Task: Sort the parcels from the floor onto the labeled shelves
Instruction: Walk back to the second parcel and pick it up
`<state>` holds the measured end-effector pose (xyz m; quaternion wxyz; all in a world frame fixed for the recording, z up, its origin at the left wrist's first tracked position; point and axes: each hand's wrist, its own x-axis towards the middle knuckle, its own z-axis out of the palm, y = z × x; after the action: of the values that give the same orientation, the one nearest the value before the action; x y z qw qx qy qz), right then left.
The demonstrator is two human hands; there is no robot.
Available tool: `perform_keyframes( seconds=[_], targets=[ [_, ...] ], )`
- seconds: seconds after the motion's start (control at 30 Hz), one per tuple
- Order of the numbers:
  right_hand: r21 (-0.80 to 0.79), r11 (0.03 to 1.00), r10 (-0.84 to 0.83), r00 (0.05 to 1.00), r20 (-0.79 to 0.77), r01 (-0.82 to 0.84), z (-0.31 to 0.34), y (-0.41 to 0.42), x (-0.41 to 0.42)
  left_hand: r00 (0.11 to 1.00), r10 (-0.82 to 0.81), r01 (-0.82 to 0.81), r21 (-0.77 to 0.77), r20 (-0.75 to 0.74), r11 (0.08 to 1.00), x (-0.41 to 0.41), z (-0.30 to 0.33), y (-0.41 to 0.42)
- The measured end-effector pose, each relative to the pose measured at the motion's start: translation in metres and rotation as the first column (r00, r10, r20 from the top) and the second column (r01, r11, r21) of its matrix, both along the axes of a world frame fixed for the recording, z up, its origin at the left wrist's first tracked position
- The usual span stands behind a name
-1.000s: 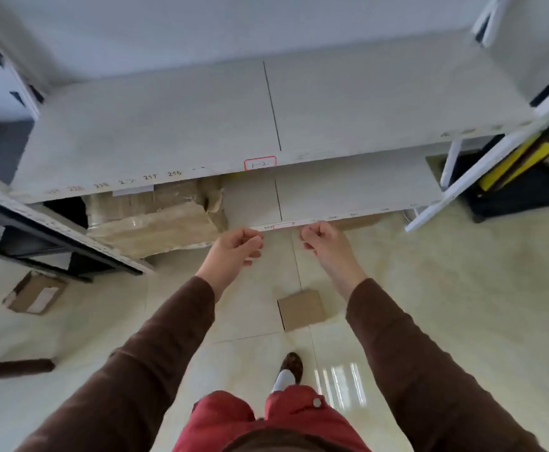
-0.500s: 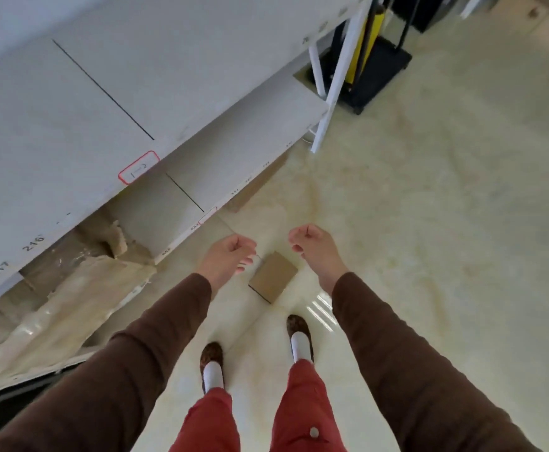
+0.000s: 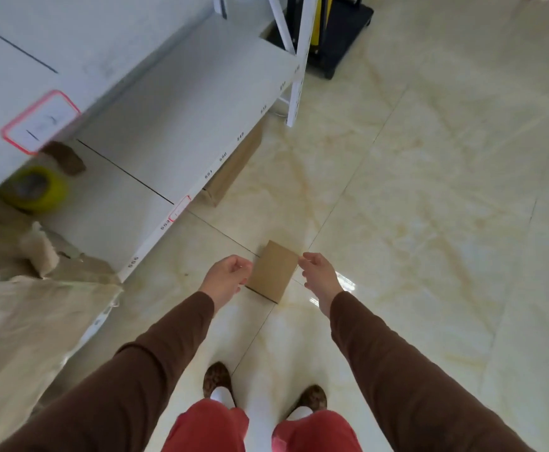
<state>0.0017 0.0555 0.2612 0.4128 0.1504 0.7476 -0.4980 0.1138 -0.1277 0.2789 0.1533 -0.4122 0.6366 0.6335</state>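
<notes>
A small flat brown cardboard parcel [image 3: 273,272] lies on the glossy tiled floor just ahead of my feet. My left hand [image 3: 225,278] hovers over its left edge and my right hand [image 3: 318,273] over its right edge. Both have their fingers curled in with nothing in them, and I cannot tell if either touches the parcel. The white lower shelf [image 3: 181,102] with number labels along its front edge runs along the left. Above it sits an upper shelf with a red-bordered label [image 3: 40,122].
A longer brown box [image 3: 234,164] lies on the floor, half under the lower shelf. A yellow tape roll [image 3: 35,189] and a large plastic-wrapped parcel [image 3: 22,321] sit on the shelf at left. A white shelf post [image 3: 299,60] and a black cart [image 3: 335,31] stand far ahead.
My view has swung down from the shelves to the floor. Both hands have dropped from the shelf edge to either side of the small parcel.
</notes>
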Motion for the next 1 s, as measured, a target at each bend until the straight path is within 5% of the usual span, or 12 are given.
perform_keyframes(
  seconds=[0.57, 0.73, 1.0],
  targets=[
    [0.027, 0.999, 0.020, 0.972, 0.232, -0.027, -0.288, 0.008, -0.014, 0.972, -0.176, 0.193, -0.105, 0.155, 0.976, -0.052, -0.316, -0.011],
    [0.001, 0.999, 0.042, 0.944, 0.328, -0.045, -0.330, 0.004, -0.016, 0.924, -0.285, 0.302, -0.029, 0.254, 0.953, -0.063, -0.358, -0.012],
    [-0.094, 0.996, 0.027, 0.962, 0.273, -0.002, -0.299, 0.007, -0.028, 0.971, -0.217, 0.217, 0.019, 0.100, 0.976, -0.070, -0.335, -0.001]
  ],
)
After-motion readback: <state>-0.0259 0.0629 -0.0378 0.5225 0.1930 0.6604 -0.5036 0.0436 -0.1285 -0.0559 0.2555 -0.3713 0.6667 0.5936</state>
